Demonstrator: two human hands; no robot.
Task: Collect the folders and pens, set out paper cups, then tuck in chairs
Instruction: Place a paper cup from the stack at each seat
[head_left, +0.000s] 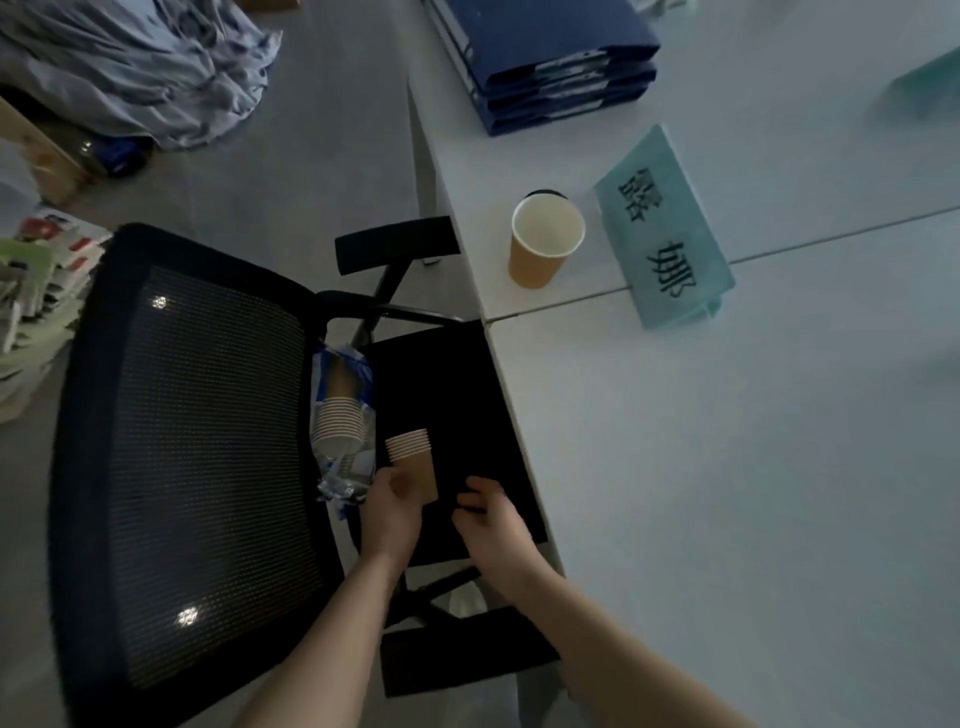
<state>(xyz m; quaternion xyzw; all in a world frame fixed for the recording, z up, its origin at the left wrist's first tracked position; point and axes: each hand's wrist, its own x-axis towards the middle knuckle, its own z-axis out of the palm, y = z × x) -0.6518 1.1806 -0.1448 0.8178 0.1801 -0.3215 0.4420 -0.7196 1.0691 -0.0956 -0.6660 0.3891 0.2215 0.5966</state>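
My left hand (390, 512) grips a short stack of brown paper cups (413, 458) above the black seat of an office chair (447, 431). Just to the right, my right hand (485, 512) hovers over the seat with its fingers loosely curled and nothing in them. A second stack of cups (340, 423) lies in a torn blue-and-white plastic wrapper (345, 467) on the seat against the mesh backrest (192, 467). One brown paper cup (545, 241) stands upright near the edge of the white table (727, 467). A pile of dark blue folders (550, 57) sits at the table's far end.
A teal name card (662, 228) with black characters stands on the table beside the single cup. On the floor to the left lie crumpled blue cloth (140, 67), a cardboard box (41, 150) and a heap of printed booklets (36, 296).
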